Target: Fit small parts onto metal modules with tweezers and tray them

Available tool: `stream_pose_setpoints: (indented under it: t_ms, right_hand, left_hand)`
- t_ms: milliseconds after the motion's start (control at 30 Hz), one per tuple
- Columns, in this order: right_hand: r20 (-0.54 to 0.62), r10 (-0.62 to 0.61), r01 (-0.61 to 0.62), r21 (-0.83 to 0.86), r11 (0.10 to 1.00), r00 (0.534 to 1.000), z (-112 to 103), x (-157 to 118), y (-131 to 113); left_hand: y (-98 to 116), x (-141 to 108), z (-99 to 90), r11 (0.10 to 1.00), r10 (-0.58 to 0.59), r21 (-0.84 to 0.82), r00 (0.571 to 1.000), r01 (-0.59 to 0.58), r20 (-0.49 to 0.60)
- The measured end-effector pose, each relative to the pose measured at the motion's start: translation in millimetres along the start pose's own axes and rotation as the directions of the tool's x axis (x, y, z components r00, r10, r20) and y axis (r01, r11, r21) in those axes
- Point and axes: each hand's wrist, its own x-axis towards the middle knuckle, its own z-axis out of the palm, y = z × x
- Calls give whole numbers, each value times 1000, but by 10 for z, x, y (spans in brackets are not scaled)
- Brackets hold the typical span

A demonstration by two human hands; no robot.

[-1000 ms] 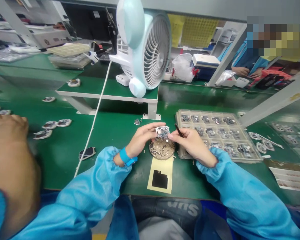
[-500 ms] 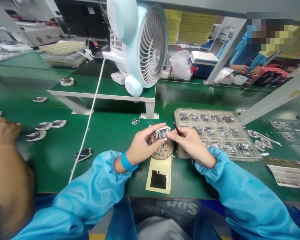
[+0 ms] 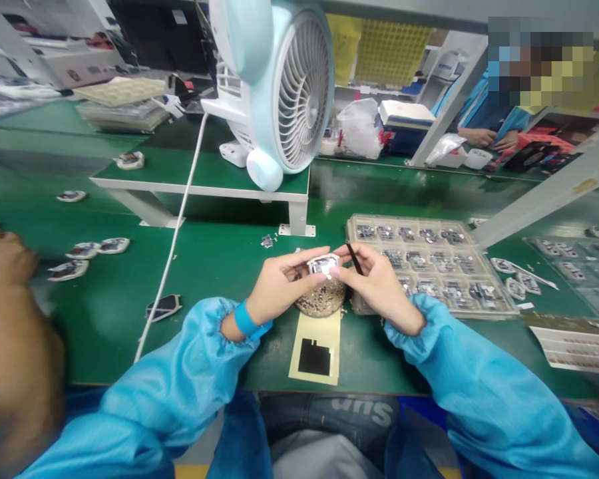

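My left hand (image 3: 279,283), a blue band at its wrist, is closed on the edge of a small white-framed electronic assembly (image 3: 323,265) with a silvery face. My right hand (image 3: 372,276) grips slim black tweezers (image 3: 354,258), the dark end pointing up past the fingers. Its thumb and fingertips touch the right side of the assembly. Both hands are above a round speckled pad (image 3: 324,301). In front of the pad lies a pale yellow sheet (image 3: 299,366) bearing a black cut-out shape (image 3: 314,357).
A clear compartment tray (image 3: 499,307) of small circuit parts stands to the right. A fan (image 3: 304,100) sits on a raised shelf (image 3: 199,191), its white cable (image 3: 172,256) crossing the bench. Several white-rimmed units (image 3: 114,245) lie left, near another person's arm (image 3: 17,332).
The assembly now shows a brighter, more reflective face. My right fingers have come in around its far right edge. Both hands stay above the pad.
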Motion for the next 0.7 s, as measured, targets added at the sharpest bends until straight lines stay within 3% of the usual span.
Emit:
stream_pose_setpoints:
  t_ms: [133,700]
  right_hand:
    - [21,-17,17,-4,1000,1000,2,-12,5]
    - [-27,-123,123,-9,992,992,36,-13,87]
  left_hand:
    - [34,20,33,985,-46,-168,999,49,24]
    - [41,34,20,962,-67,-261,997,76,44]
